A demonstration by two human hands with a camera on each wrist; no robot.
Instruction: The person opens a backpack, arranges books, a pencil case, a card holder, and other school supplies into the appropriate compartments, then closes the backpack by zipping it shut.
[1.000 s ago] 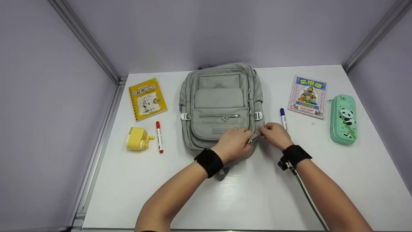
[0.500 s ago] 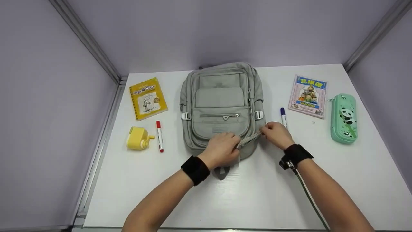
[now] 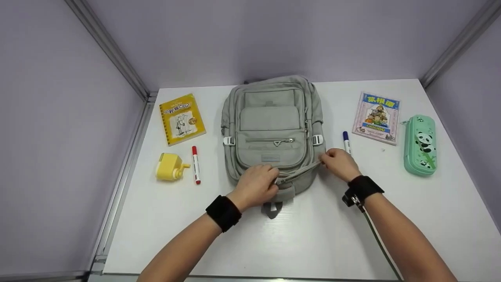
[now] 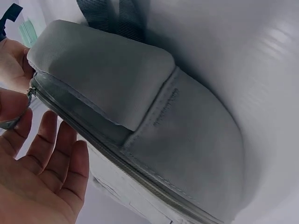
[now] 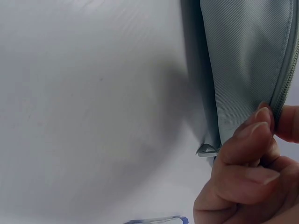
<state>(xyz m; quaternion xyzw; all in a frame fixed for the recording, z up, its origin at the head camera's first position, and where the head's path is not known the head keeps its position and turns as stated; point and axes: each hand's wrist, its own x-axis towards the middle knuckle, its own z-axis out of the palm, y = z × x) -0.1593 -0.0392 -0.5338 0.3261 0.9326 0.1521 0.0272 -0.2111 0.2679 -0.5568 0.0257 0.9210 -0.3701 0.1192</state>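
A grey backpack (image 3: 270,119) lies front side up on the white table, its lower end toward me. At the lower front edge my left hand (image 3: 256,186) pinches a zipper pull (image 4: 31,92) between thumb and index finger; the other fingers are spread loosely in the left wrist view. My right hand (image 3: 339,163) pinches the fabric at the bag's lower right side, beside the zipper teeth (image 5: 288,74). Between both hands the zipper strip (image 3: 301,171) runs taut and slanted. Whether the teeth there are joined cannot be made out.
Left of the bag lie a yellow book (image 3: 182,119), a red-capped marker (image 3: 196,166) and a yellow pump-like object (image 3: 170,167). To the right are a blue-capped marker (image 3: 346,143), a pink-bordered book (image 3: 377,117) and a green panda pencil case (image 3: 420,145). Walls surround the table (image 3: 313,243).
My left hand has slid left along the bag's lower edge with the zipper pull, and a longer zipper strip shows between the hands. The right hand keeps its hold in nearly the same place.
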